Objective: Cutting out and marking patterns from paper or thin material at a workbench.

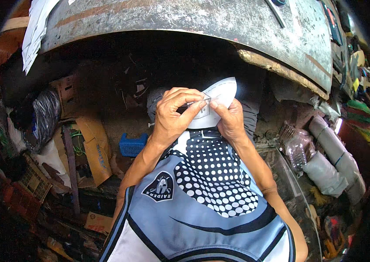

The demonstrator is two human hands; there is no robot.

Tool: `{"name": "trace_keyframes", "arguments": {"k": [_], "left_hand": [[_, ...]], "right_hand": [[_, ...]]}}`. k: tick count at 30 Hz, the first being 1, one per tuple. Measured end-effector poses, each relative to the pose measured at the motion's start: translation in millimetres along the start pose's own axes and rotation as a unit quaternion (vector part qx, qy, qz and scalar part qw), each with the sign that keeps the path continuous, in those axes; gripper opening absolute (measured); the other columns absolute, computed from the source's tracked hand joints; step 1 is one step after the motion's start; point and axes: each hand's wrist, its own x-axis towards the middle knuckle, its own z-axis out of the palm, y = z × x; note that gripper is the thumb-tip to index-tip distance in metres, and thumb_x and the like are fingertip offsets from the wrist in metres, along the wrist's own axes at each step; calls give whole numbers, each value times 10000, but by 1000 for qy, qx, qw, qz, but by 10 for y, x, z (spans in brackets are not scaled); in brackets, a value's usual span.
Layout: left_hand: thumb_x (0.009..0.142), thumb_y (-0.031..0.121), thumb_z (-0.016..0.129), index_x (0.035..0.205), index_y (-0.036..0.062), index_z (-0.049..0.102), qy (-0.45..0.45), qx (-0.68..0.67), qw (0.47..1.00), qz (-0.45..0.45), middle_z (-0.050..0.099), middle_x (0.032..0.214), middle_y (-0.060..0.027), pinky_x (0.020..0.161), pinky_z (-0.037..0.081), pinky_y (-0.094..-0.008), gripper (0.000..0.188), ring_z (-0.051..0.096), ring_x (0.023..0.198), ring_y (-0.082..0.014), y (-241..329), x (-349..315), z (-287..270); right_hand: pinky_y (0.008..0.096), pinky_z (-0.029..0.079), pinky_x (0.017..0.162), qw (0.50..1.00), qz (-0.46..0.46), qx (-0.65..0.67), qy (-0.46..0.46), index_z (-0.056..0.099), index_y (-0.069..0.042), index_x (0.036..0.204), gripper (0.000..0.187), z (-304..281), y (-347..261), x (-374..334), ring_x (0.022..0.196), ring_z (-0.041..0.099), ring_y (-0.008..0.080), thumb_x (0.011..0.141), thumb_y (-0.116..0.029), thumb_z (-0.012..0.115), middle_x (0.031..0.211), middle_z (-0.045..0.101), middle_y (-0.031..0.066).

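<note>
Both hands are together over my lap, just below the workbench edge. A thin white curved piece (225, 91), paper or card by its look, is between them, with a dashed line along its rounded end. My left hand (176, 111) pinches its left side with thumb and forefinger. There a small dark-outlined patch (202, 112) with marks shows; whether it is a separate piece or part of the sheet I cannot tell. My right hand (231, 120) grips the right side, thumb on top and the other fingers mostly hidden behind.
A scuffed metal-topped workbench (150, 17) spans the far side, white sheets (35, 37) hanging off its left corner. To the left are a blue plastic basket (133, 145) and cardboard (93, 150). Rolled grey material (335, 153) and clear plastic packaging (296, 146) lie to the right.
</note>
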Motion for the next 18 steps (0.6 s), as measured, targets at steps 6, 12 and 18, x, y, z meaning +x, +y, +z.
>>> {"name": "trace_keyframes", "arguments": {"k": [6, 12, 18], "left_hand": [[801, 101, 780, 883, 58, 751, 18, -30, 999, -19, 744, 918, -65, 837, 492, -345, 97, 675, 920, -203, -33, -20, 19], [826, 49, 752, 971, 36, 744, -10, -14, 1000, -19, 739, 968, -99, 886, 517, -335, 146, 677, 969, -207, -32, -32, 6], [857, 56, 736, 1009, 34, 734, -6, -62, 995, -74, 721, 1067, -104, 883, 520, -296, 154, 669, 988, -171, -26, -83, 8]], "right_hand": [[247, 529, 730, 1000, -6, -3, 0, 666, -8, 1001, 149, -13, 25, -3, 809, 651, 107, 894, -104, 706, 938, 698, 52], [256, 533, 737, 1000, 7, 5, 2, 666, -4, 1007, 142, 18, -1, 7, 814, 654, 110, 903, -97, 696, 942, 700, 58], [255, 530, 757, 1000, -2, 9, 6, 667, 0, 1028, 159, 1, 17, 10, 826, 655, 113, 909, -104, 691, 952, 702, 60]]}}
